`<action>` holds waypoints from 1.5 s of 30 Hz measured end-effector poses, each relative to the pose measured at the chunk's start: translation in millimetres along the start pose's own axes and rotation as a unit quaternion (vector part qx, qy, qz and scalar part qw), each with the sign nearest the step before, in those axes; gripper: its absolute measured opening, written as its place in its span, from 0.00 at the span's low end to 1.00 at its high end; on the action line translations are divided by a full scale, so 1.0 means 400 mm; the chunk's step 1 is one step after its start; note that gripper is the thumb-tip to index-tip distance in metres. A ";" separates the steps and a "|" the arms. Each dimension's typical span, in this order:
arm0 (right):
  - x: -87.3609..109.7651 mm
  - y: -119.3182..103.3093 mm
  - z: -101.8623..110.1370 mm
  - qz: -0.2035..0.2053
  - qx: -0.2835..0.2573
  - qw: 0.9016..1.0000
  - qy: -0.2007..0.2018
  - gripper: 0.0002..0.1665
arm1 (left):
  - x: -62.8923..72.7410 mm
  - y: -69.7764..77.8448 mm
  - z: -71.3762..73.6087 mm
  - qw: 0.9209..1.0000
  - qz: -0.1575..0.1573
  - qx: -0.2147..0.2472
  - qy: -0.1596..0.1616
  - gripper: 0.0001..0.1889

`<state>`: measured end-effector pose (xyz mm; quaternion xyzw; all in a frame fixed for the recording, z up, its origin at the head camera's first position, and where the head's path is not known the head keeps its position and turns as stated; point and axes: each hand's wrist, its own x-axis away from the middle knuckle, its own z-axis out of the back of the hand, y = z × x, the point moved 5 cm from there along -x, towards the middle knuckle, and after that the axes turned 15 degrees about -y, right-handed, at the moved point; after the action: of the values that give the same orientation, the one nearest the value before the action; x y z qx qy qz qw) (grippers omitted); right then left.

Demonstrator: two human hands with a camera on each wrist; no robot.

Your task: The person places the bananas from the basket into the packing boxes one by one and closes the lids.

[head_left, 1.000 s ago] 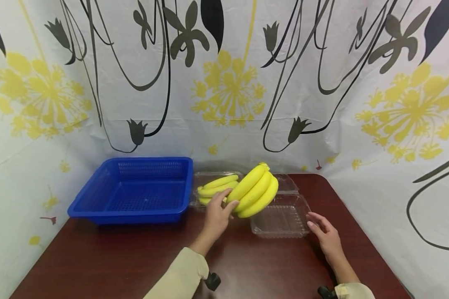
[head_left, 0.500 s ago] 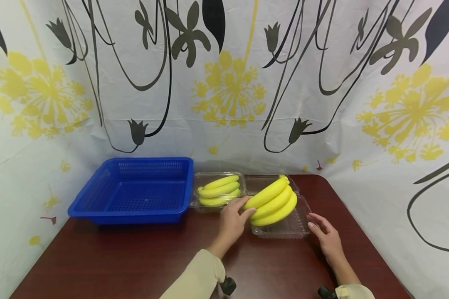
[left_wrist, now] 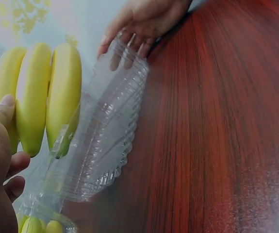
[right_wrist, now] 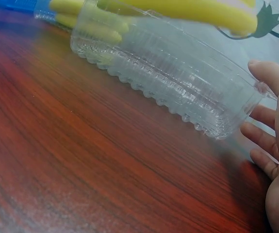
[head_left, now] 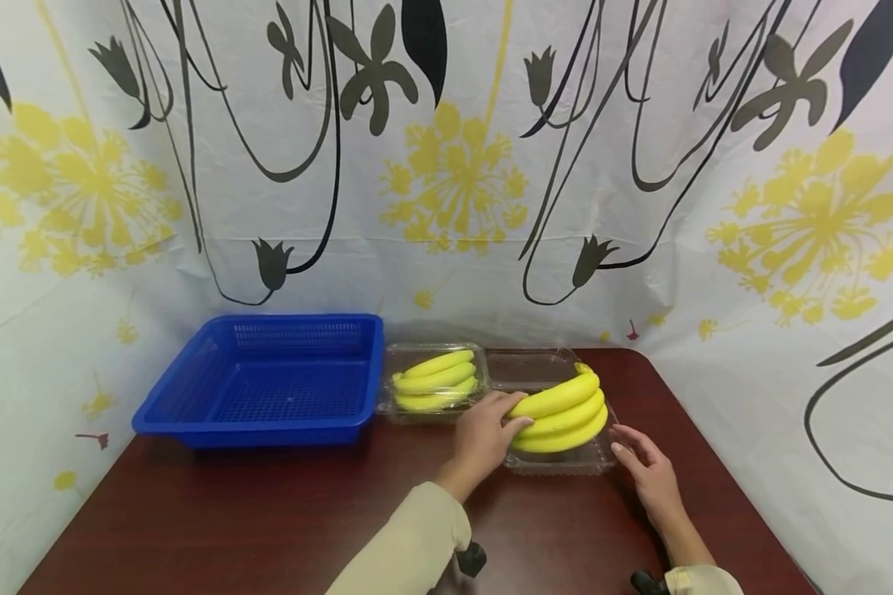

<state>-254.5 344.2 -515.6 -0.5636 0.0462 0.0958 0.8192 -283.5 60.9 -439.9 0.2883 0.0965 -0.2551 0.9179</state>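
Observation:
My left hand (head_left: 484, 434) grips a bunch of yellow bananas (head_left: 561, 417) by the lower end, thumb on the near side. The stem points away to the right. Beneath the bunch is a clear plastic clamshell box (head_left: 558, 468), its lid (head_left: 528, 366) folded back behind it. In the left wrist view the bananas (left_wrist: 32, 97) stand over the box's left side. At the box's right edge, my right hand (head_left: 653, 479) holds the rim between thumb and fingers; the right wrist view shows the thumb (right_wrist: 260, 68) above the rim and the other fingers outside the wall.
To the left of that box, another clear box (head_left: 392, 388) contains a bunch of bananas (head_left: 435, 382). A blue plastic basket (head_left: 268, 434) stands at the back left of the dark red table (head_left: 231, 512). A patterned curtain (head_left: 454, 289) hangs right behind the table.
My left hand has carried the bananas right and down, from between the two boxes to over the right box; the bunch has tilted flatter. The right hand has stayed at the box's edge.

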 end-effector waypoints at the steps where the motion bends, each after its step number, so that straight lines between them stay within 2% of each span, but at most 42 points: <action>1: 0.001 0.001 -0.001 0.001 -0.001 1.000 0.000 0.26 | -0.002 0.001 -0.004 1.000 0.001 -0.009 -0.011 0.24; 7: 0.000 0.004 -0.006 0.008 -0.010 1.000 -0.003 0.27 | -0.007 -0.005 -0.021 0.997 0.006 -0.050 -0.055 0.23; 13: -0.002 0.003 -0.003 0.015 -0.013 1.000 0.000 0.26 | 0.000 -0.018 -0.045 0.995 0.014 -0.043 -0.084 0.22; 25: 0.000 0.006 -0.002 0.004 0.001 1.000 -0.003 0.26 | 0.004 -0.038 -0.072 0.996 0.035 0.014 -0.083 0.20; 28: -0.001 0.005 0.000 0.002 0.004 1.000 -0.001 0.26 | 0.012 -0.044 -0.073 0.996 0.040 0.038 -0.069 0.20; 32: -0.003 0.004 0.002 0.005 0.003 1.000 0.000 0.26 | 0.033 -0.054 -0.075 0.994 0.048 0.095 -0.027 0.19; 36: -0.004 0.000 -0.001 0.006 0.001 1.000 0.002 0.26 | 0.055 -0.068 -0.084 0.981 0.069 0.179 0.015 0.18; 40: -0.002 0.000 -0.004 0.007 0.001 1.000 0.000 0.26 | 0.077 -0.077 -0.094 0.959 0.087 0.267 0.044 0.20; 43: -0.002 0.002 -0.003 0.003 0.010 1.000 0.000 0.26 | 0.089 -0.079 -0.099 0.942 0.092 0.319 0.047 0.24; 45: -0.004 0.003 -0.001 -0.001 0.017 1.000 0.001 0.26 | 0.093 -0.081 -0.107 0.929 0.093 0.358 0.029 0.28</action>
<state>-256.1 344.0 -516.4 -0.5496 0.0481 0.0941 0.8287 -270.2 47.4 -502.4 0.6128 -0.0024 -0.1775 0.7701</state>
